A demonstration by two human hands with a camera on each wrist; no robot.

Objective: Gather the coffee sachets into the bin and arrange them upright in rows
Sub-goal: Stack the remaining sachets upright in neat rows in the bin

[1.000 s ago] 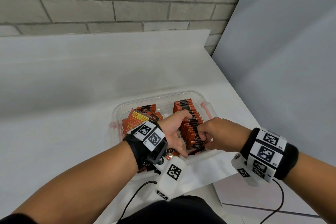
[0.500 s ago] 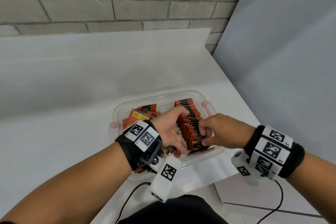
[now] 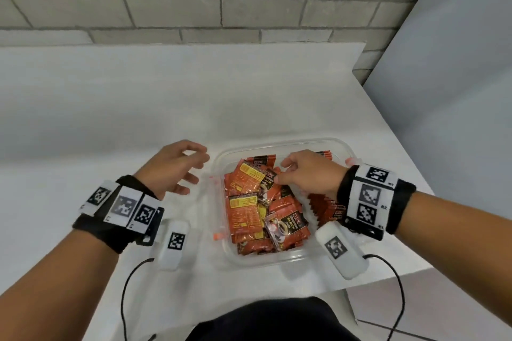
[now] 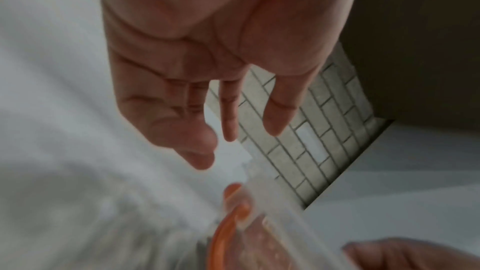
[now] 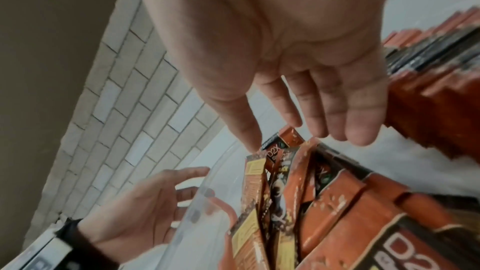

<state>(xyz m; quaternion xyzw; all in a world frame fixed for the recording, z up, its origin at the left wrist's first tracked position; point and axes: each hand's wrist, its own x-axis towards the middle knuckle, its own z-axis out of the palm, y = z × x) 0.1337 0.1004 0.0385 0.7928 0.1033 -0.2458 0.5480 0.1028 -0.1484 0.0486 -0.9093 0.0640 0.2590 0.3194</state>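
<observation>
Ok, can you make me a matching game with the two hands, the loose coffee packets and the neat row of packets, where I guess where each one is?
Things:
1. left hand
2. right hand
3. loose orange foil coffee sachets
4. upright row of orange coffee sachets

Places:
A. standing along the right side of the clear plastic bin
B. lying jumbled in the bin's left part
C. outside the bin, to its left, holding nothing
D. over the bin, fingers at the loose pile

Pairs: 1-C, 2-D, 3-B, 4-A
</observation>
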